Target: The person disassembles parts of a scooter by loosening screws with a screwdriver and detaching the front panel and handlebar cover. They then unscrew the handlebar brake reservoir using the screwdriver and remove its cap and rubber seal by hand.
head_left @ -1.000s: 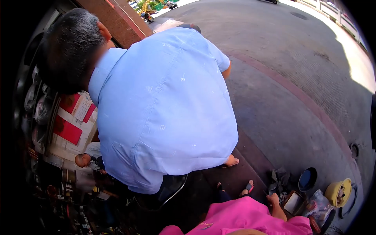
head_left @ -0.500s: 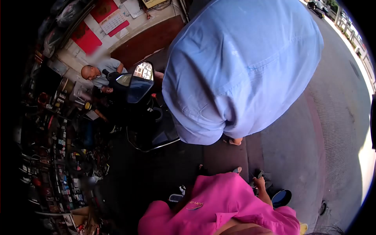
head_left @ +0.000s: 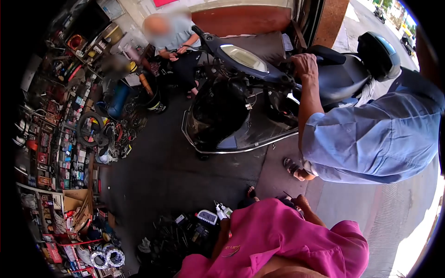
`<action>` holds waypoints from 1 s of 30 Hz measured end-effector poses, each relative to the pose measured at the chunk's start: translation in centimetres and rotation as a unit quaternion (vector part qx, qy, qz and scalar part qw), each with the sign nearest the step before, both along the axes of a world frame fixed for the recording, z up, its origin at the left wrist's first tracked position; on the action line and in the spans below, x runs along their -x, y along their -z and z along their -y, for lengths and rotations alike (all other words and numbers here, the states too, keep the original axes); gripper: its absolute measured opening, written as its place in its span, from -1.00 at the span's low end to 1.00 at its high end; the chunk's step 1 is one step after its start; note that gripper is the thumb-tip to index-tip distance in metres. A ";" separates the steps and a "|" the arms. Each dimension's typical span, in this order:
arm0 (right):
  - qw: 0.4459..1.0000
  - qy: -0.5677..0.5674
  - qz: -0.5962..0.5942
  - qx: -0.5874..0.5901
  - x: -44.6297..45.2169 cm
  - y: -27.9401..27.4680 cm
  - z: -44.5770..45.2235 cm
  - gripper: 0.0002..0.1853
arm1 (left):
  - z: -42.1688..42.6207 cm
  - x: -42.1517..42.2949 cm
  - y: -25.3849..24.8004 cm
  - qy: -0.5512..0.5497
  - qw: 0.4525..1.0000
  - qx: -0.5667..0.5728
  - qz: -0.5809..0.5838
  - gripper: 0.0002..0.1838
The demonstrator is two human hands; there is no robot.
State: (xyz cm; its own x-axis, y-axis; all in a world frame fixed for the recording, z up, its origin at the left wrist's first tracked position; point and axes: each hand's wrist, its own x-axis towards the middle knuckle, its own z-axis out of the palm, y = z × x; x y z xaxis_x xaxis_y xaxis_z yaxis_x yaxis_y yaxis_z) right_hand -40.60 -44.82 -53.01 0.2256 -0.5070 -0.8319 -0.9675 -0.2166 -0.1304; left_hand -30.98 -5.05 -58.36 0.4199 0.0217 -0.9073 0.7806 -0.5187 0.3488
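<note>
My right hand [head_left: 302,203] is closed, out past the pink shirt front [head_left: 278,227], with a thin dark tool [head_left: 287,193] sticking out of its fingers. What kind of tool it is cannot be made out. On the other side, my left forearm [head_left: 222,234] reaches down beside the shirt; the shirt hides the fingers. Close to that arm are white bottles [head_left: 222,211] and a grey-and-white container [head_left: 206,217] on the floor. A grey scooter [head_left: 232,120] stands ahead, and a person in a blue shirt [head_left: 371,134] has a hand [head_left: 306,67] at its handlebar.
Another person [head_left: 171,39] sits at the back near a reddish-brown bench [head_left: 241,21]. Crowded shelves of parts and boxes [head_left: 69,153] line the left side. A blue cylinder [head_left: 118,99] and a dark bucket [head_left: 156,103] stand there. The street [head_left: 366,18] opens at upper right.
The person in blue has shifted from the centre to the right, uncovering the scooter. My view has turned. My right hand appears higher in the picture, and the bucket beside it has left view.
</note>
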 end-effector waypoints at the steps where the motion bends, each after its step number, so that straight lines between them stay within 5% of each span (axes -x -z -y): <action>1: 0.999 -0.032 0.000 0.001 -2.4 -0.4 -0.7 -0.57 | -0.9 0.0 0.0 -0.023 1.000 -0.006 -0.007 -0.69; 11: 0.952 -0.272 0.140 0.022 -15.3 -0.5 -4.3 -0.51 | -2.0 -3.2 -0.9 -0.300 0.954 0.014 0.000 -0.73; 15: 0.926 -0.326 0.191 0.023 -18.9 -1.7 -3.9 -0.51 | -0.8 -6.0 1.3 -0.090 0.995 -0.032 0.008 -0.76; 21: 0.925 -0.341 0.154 0.067 -23.1 -2.3 -1.5 -0.52 | 1.6 -11.3 6.8 0.079 0.975 -0.138 0.152 -0.66; 27: 0.937 -0.330 0.086 0.076 -24.6 -1.5 -0.4 -0.54 | -0.2 -15.9 8.1 -0.044 0.979 -0.135 0.145 -0.63; 30: 0.945 -0.309 0.069 0.085 -25.5 -0.4 -1.3 -0.55 | -1.1 -18.3 5.9 -0.158 0.982 -0.029 0.102 -0.66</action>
